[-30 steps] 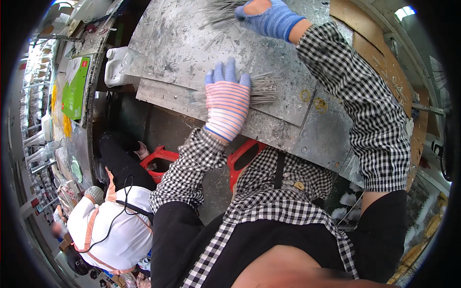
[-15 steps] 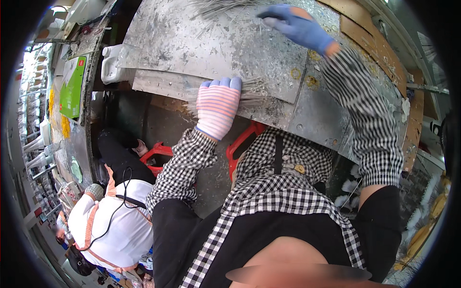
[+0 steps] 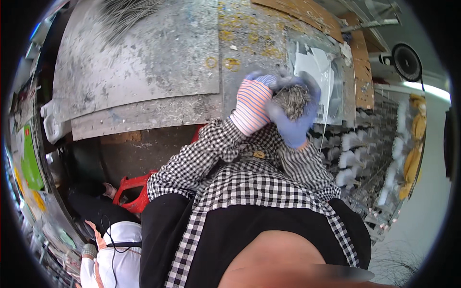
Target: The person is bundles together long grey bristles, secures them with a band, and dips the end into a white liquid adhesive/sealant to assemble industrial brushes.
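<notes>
In front of my body, over the right part of the worktable, both hands hold a bundle of thin grey wires (image 3: 291, 102), whose massed ends face up. My left hand (image 3: 252, 104), in a pink-and-blue striped glove with blue fingertips, closes on the bundle's left side. My right hand (image 3: 294, 126), in a blue coated glove, curls around its right side. The fingers are partly blurred by motion, and the lower part of the bundle is hidden. Loose grey wires (image 3: 127, 17) lie spread at the far left of the metal-topped worktable (image 3: 149, 67).
Beyond my right hand, a sheet smeared with white paste (image 3: 312, 65) lies on the table. Yellow rings (image 3: 232, 62) lie nearby. A rack of white brushes (image 3: 353, 158) stands right, below a fan (image 3: 407, 62). At left are a white jug (image 3: 54, 122), a red stool (image 3: 137, 192) and a seated person (image 3: 117, 259).
My left hand has lifted the wire bundle from the table's front edge and carried it right. My right hand has come back from the far loose wires to the bundle. The view has shifted right.
</notes>
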The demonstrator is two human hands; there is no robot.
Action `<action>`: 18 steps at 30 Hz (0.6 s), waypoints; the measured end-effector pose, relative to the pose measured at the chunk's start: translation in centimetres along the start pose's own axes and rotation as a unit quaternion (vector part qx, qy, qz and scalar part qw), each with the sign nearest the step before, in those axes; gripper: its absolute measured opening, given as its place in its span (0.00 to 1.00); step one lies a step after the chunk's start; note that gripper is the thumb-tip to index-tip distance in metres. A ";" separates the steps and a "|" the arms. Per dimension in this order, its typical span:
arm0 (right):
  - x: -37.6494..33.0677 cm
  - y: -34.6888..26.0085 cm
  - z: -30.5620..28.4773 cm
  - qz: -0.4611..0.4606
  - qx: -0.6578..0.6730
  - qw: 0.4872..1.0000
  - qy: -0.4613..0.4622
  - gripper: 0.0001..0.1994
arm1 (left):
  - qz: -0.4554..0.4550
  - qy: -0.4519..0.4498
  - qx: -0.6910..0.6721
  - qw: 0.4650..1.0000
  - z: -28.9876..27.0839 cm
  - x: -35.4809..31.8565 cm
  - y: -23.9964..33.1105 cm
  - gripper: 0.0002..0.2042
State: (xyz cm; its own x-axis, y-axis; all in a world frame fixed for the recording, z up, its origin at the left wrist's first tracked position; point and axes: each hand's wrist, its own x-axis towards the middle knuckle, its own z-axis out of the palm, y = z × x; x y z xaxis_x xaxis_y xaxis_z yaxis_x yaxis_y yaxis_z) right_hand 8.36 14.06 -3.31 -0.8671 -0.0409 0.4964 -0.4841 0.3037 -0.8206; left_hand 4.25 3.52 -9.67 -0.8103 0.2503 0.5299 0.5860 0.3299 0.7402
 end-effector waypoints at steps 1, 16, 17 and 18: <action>0.1 0.8 0.4 0.019 0.024 0.995 0.092 0.33 | 0.019 -0.011 0.037 0.999 1.3 0.0 -0.5 0.25; 1.1 4.0 -3.6 0.057 0.141 0.973 0.171 0.28 | -0.026 -0.138 0.373 0.917 -8.4 -4.3 -0.2 0.55; 1.2 4.1 -3.3 0.056 0.149 0.973 0.167 0.28 | -0.035 -0.147 0.381 0.912 -8.2 -4.5 -0.1 0.56; 1.3 4.1 -2.7 0.029 0.157 0.977 0.140 0.28 | -0.035 -0.131 0.364 0.921 -7.9 -4.6 0.0 0.58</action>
State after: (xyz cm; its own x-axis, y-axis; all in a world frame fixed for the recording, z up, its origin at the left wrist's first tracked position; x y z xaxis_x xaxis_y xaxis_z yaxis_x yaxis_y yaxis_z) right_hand 5.61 17.85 -5.22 -0.8492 0.2423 0.4693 -0.4861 -0.0112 -0.8738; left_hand 7.94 -4.80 -8.85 -0.8718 0.3855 0.3021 0.4616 0.8529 0.2439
